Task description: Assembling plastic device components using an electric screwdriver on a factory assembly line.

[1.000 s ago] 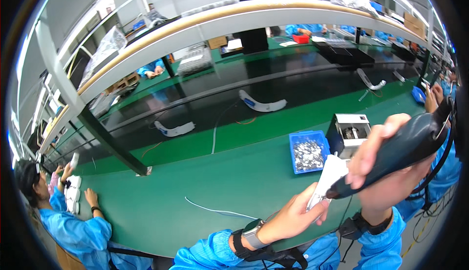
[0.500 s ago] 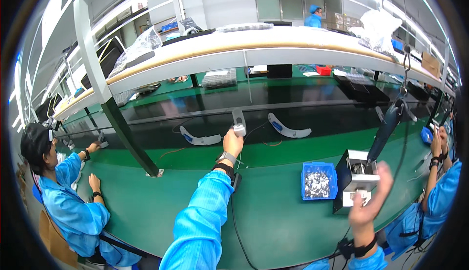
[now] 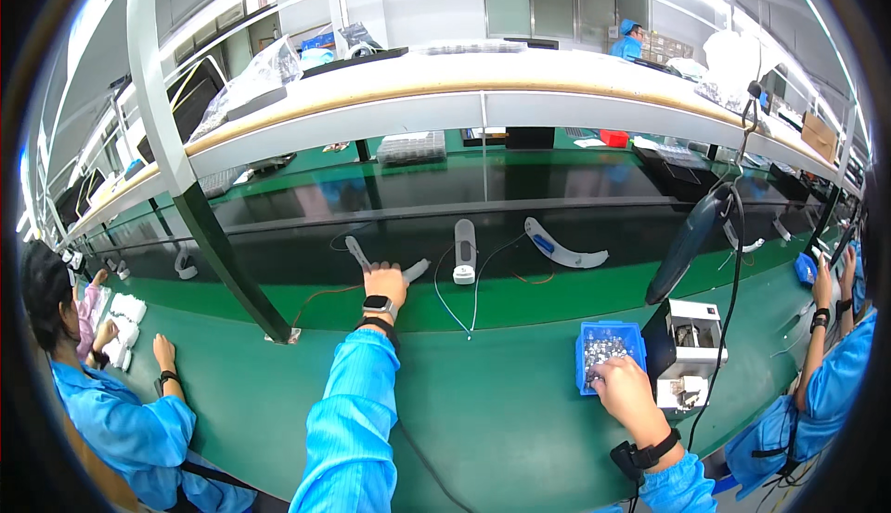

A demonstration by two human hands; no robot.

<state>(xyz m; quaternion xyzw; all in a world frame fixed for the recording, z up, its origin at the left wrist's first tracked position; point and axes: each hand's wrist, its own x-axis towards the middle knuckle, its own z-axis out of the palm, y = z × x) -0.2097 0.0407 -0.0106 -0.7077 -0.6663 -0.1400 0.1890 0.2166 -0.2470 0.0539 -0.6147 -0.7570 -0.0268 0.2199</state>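
Note:
My left hand is on a curved white plastic piece at the belt's near edge. It covers the piece's middle, and its fingers appear closed round it. To its right, a long white piece with a rounded end and thin wires lies apart from the hand. My right hand reaches into a blue bin of small silvery and white parts. Its fingertips are pinched together among them; what they hold, if anything, is hidden. Another curved white piece with a blue patch lies farther right.
A dark electric screwdriver hangs from a hook above a boxy screw feeder, right of the bin. A shelf spans the dark belt. Co-workers in blue sit left and right. A post stands left.
My left hand has let go of the long white piece and moved left to the curved one. My right hand has gone from beside the screwdriver into the bin. The screwdriver has swung left.

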